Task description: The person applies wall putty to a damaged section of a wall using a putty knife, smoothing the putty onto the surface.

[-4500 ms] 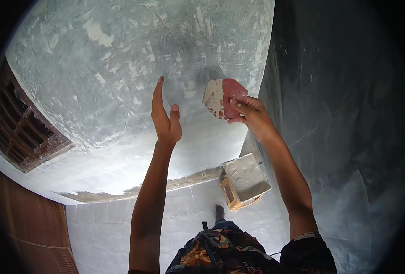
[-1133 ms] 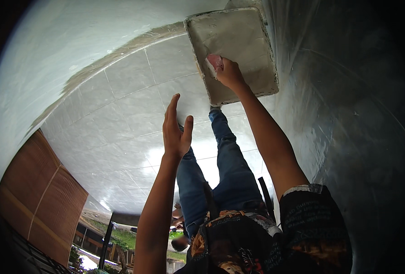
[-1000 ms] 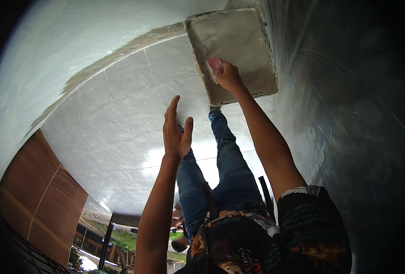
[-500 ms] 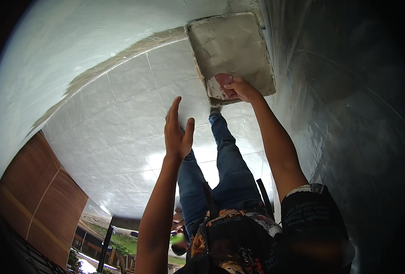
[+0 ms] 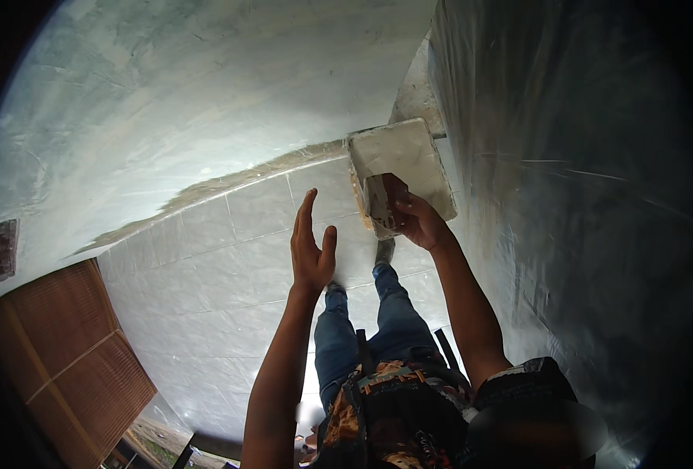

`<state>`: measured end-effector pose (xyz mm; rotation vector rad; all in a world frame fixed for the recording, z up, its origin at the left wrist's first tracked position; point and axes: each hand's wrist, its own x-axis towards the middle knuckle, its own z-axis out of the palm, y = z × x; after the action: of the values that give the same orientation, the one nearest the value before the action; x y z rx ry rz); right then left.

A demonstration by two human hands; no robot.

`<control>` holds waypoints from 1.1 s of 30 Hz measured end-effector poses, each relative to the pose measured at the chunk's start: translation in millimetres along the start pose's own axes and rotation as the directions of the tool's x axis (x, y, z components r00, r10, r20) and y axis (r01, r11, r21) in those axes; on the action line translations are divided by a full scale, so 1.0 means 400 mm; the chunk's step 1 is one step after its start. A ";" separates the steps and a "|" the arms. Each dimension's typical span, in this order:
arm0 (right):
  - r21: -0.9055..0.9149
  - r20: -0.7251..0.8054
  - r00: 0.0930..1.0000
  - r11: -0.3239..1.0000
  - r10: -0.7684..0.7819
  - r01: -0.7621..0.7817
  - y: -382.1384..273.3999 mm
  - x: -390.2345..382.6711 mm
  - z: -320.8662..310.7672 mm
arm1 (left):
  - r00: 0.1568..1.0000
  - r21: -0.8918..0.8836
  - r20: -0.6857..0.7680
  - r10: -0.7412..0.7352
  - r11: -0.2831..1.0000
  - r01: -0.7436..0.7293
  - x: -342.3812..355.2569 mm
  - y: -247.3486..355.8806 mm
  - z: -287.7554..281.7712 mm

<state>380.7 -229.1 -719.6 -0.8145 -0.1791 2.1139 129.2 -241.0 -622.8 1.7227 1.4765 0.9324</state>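
Wall [image 5: 206, 102]: pale blue-grey, smeared and patchy, with a rough brownish strip along its foot. Floor [image 5: 233, 285]: big grey tiles, thin joints. Blind [image 5: 73, 352] at lower left: brown, fine-ribbed. Tray [image 5: 358, 184]: rectangular, rounded corners, crusted rim, grey-white paste [image 5: 401, 148] inside, surface uneven.

Right hand [image 5: 426, 225]: clamped on the scraper [image 5: 383, 202], thumb on its upper face, gripping the right edge. Left hand [image 5: 312, 254]: nothing in it, fingers together and straight, thumb well apart, clear of everything.

Scraper: thin flat plate, angular corners, dark reddish-brown with a greyish coat on its left part (looks like paste). It's over the tray's near-left corner; can't tell if touching.
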 end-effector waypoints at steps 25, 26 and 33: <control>0.073 0.416 0.623 0.707 -0.663 0.703 -0.103 -0.242 0.884 | 0.610 0.027 -0.256 0.750 0.637 -0.771 0.146 0.467 -0.578; 0.087 0.424 0.610 0.701 -0.669 0.708 -0.113 -0.244 0.908 | 0.586 0.039 -0.261 0.767 0.615 -0.788 0.159 0.482 -0.589; 0.130 0.502 0.507 0.641 -0.701 0.757 -0.259 -0.210 1.000 | 0.481 0.106 -0.283 0.830 0.525 -0.844 0.285 0.597 -0.666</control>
<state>242.5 -165.5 -326.1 -0.1148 -0.7943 1.4259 34.1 -148.2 -271.7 2.3873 0.6347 1.7866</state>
